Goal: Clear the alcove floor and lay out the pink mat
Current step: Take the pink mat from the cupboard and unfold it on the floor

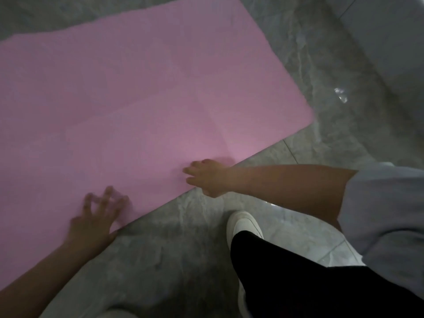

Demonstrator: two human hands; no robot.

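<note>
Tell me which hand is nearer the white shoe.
Right. The right hand rests at the pink mat's near edge, just above the white shoe. The left hand lies on the mat farther to the shoe's left.

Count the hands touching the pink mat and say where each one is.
2. The left hand rests with spread fingers on the pink mat by its near edge. The right hand is at the same edge, further right; blur hides its grip.
</note>
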